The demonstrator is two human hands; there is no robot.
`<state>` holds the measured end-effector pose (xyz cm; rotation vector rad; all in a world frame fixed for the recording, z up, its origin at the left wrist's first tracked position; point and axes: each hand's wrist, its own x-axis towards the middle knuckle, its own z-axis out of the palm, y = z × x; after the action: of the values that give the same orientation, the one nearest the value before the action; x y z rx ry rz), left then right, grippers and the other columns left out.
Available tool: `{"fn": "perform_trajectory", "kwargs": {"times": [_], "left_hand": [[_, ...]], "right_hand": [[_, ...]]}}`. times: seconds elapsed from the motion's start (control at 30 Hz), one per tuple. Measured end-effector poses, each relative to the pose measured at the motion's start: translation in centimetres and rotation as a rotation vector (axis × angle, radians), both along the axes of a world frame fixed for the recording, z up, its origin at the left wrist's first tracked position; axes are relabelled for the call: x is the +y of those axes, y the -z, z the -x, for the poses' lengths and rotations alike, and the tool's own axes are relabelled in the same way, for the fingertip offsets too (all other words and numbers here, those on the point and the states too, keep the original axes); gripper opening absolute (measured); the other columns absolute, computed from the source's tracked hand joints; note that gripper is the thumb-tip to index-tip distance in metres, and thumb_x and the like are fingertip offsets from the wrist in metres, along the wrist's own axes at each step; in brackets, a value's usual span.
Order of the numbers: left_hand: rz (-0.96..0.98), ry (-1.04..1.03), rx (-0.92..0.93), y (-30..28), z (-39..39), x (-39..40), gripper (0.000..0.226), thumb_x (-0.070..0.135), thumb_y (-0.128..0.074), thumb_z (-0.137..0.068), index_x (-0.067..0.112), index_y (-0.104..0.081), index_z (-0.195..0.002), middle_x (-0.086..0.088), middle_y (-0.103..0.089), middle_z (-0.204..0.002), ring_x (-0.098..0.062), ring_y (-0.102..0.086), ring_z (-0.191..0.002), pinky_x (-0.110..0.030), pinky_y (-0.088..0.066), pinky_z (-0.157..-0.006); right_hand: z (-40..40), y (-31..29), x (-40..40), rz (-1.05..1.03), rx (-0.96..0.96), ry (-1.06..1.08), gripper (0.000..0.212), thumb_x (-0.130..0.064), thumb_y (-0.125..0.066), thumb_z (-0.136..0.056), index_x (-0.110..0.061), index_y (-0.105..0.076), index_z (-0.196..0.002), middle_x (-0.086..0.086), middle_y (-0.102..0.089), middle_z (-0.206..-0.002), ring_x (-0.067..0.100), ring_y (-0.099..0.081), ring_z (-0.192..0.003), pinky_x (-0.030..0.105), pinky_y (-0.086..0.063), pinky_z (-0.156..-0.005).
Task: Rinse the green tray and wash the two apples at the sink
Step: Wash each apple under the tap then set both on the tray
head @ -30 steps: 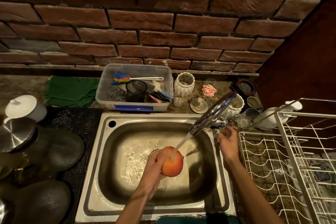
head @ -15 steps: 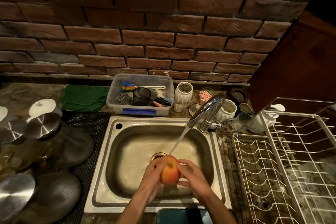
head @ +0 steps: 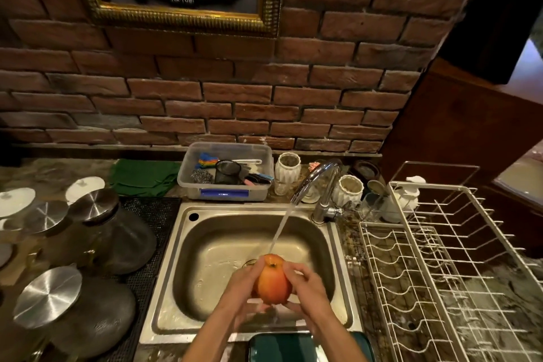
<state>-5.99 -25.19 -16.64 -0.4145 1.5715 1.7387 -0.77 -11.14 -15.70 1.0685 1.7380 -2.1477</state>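
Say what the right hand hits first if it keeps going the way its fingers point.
The right hand points left and slightly forward, fingers already on the apple. Straight on, the apple comes first, then the left hand cupping its far side.

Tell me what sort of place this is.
Most likely a home kitchen: a steel sink with its tap running, a white wire dish rack beside it, and lidded glass jars along the counter.

Both hands, left hand (head: 239,292) and right hand (head: 307,288), cup apple (head: 272,281) under faucet (head: 318,185) stream
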Motion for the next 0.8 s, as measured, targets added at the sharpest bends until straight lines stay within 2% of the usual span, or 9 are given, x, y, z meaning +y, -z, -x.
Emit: {"fn": "perform_trajectory", "kwargs": {"times": [0.17, 0.27, 0.37, 0.47, 0.53, 0.57, 0.67, 0.73, 0.8], "left_hand": [[0.045, 0.031, -0.088, -0.2, -2.7, 0.0, 0.051, 0.052, -0.063, -0.088, 0.011, -0.062, -0.117, -0.020, -0.063, -0.119, -0.040, -0.064, -0.108, -0.055, -0.058, -0.088], [-0.008, 0.054, -0.112, 0.4, -5.2, -0.7, 0.044, 0.052, -0.065, -0.086, 0.021, -0.064, -0.116, -0.016, -0.065, -0.119, -0.037, -0.064, -0.108, -0.049, -0.061, -0.084], [0.043, 0.117, -0.099, 0.8, -7.7, -1.5, 0.041, 0.053, -0.065, -0.086, 0.027, -0.066, -0.117, -0.013, -0.068, -0.119, -0.034, -0.064, -0.111, -0.042, -0.062, -0.081], [0.080, 0.133, -0.073, 1.6, -10.0, -2.4, 0.035, 0.045, -0.069, -0.086, 0.024, -0.070, -0.114, -0.009, -0.072, -0.109, -0.027, -0.067, -0.102, -0.034, -0.061, -0.071], [0.075, 0.147, -0.054, 2.3, -11.5, -2.7, 0.031, 0.036, -0.070, -0.088, 0.021, -0.071, -0.115, -0.006, -0.075, -0.100, -0.023, -0.069, -0.092, -0.029, -0.059, -0.065], [0.082, 0.150, -0.044, 2.6, -12.1, -2.8, 0.029, 0.031, -0.070, -0.090, 0.019, -0.071, -0.116, -0.006, -0.075, -0.097, -0.021, -0.069, -0.088, -0.028, -0.059, -0.064], [0.127, 0.151, 0.023, 3.4, -13.8, -2.6, 0.031, 0.019, -0.067, -0.093, 0.010, -0.067, -0.122, -0.015, -0.073, -0.110, -0.024, -0.068, -0.097, -0.039, -0.059, -0.080], [0.159, 0.160, 0.053, 3.7, -14.3, -2.8, 0.030, 0.015, -0.065, -0.093, 0.009, -0.066, -0.123, -0.017, -0.070, -0.118, -0.031, -0.065, -0.111, -0.047, -0.055, -0.093], [0.166, 0.161, 0.051, 4.0, -14.5, -3.0, 0.028, 0.014, -0.065, -0.093, 0.009, -0.066, -0.121, -0.015, -0.069, -0.113, -0.037, -0.062, -0.116, -0.053, -0.052, -0.097]], "right_hand": [[-2.3, -0.5, -0.2, -0.073, -0.119, -0.061, 0.025, -0.036, -0.068, -0.091, -0.018, -0.062, -0.108, 0.012, -0.057, -0.125, 0.035, -0.060, -0.114, 0.052, -0.061, -0.083], [-5.2, -0.1, -0.5, -0.054, -0.084, -0.062, 0.024, -0.032, -0.068, -0.091, -0.015, -0.066, -0.108, 0.013, -0.059, -0.123, 0.035, -0.062, -0.110, 0.052, -0.061, -0.084], [-8.3, 0.8, -0.8, -0.017, -0.060, -0.034, 0.028, -0.030, -0.074, -0.086, -0.014, -0.068, -0.109, 0.013, -0.061, -0.119, 0.036, -0.062, -0.109, 0.053, -0.061, -0.084], [-11.3, 2.2, -1.0, 0.031, -0.044, 0.016, 0.028, -0.020, -0.076, -0.085, -0.012, -0.069, -0.111, 0.018, -0.065, -0.116, 0.037, -0.063, -0.111, 0.055, -0.058, -0.089], [-12.9, 3.4, -1.1, 0.026, -0.040, 0.047, 0.025, -0.012, -0.074, -0.086, -0.011, -0.069, -0.111, 0.021, -0.064, -0.118, 0.035, -0.061, -0.114, 0.049, -0.058, -0.091], [-13.7, 4.1, -1.2, 0.010, -0.044, 0.051, 0.024, -0.010, -0.073, -0.087, -0.011, -0.069, -0.111, 0.021, -0.063, -0.119, 0.034, -0.060, -0.115, 0.044, -0.058, -0.086], [-14.9, 5.9, -1.6, -0.028, -0.063, 0.048, 0.029, 0.000, -0.070, -0.087, -0.005, -0.066, -0.115, 0.025, -0.064, -0.120, 0.029, -0.060, -0.109, 0.033, -0.054, -0.078], [-15.3, 6.9, -1.8, -0.098, -0.081, 0.000, 0.036, 0.000, -0.069, -0.087, -0.003, -0.064, -0.122, 0.022, -0.066, -0.121, 0.028, -0.061, -0.113, 0.040, -0.052, -0.094], [-15.4, 7.3, -2.1, -0.168, -0.104, -0.045, 0.041, -0.004, -0.071, -0.087, -0.005, -0.063, -0.127, 0.017, -0.068, -0.121, 0.026, -0.062, -0.116, 0.043, -0.048, -0.107]]}}
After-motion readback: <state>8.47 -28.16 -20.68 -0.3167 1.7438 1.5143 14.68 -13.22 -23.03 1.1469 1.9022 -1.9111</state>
